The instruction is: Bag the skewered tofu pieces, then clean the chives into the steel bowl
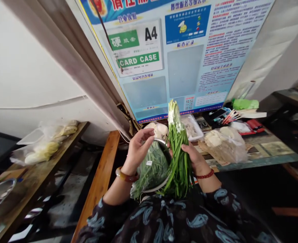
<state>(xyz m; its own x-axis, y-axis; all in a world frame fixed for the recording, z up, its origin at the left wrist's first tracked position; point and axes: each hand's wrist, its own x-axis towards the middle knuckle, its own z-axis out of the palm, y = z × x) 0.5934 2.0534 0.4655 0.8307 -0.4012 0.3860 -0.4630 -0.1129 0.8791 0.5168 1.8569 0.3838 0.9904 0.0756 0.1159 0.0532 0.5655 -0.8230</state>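
Two hands, one bunch of long green stalks (178,148); landmark is the bowl (161,186) at the person's front. Edges first: the right-hand surface (270,161) extends right of the bowl, front edge running outward, dark open room below that edge. Left of the bowl, a bare wooden plank (100,182), then a gap, then another surface (41,179), well apart. Beyond the bowl, the wall poster (146,91) limits reach; stalk tops overlap its lower border in view. Close quarters beyond the bowl too: a white tray (198,136) of pale pieces just to its far right, a clear bag of pale pieces (229,145) farther right.

Left hand (140,146): at the bowl's far-left side, fingers loosely curled, small gap between thumb and fingertips, nothing seen in it. Can't tell if it touches the bagged greens (152,165) in the bowl, which spill past its near-left rim. Right hand (193,155): right of the bowl, closed around the bunch's middle, thumb across the front, other fingers mostly hidden behind. Bunch is roughly upright at the bowl's right side, overlapping its rim in view, pale ends up, leafy ends down.
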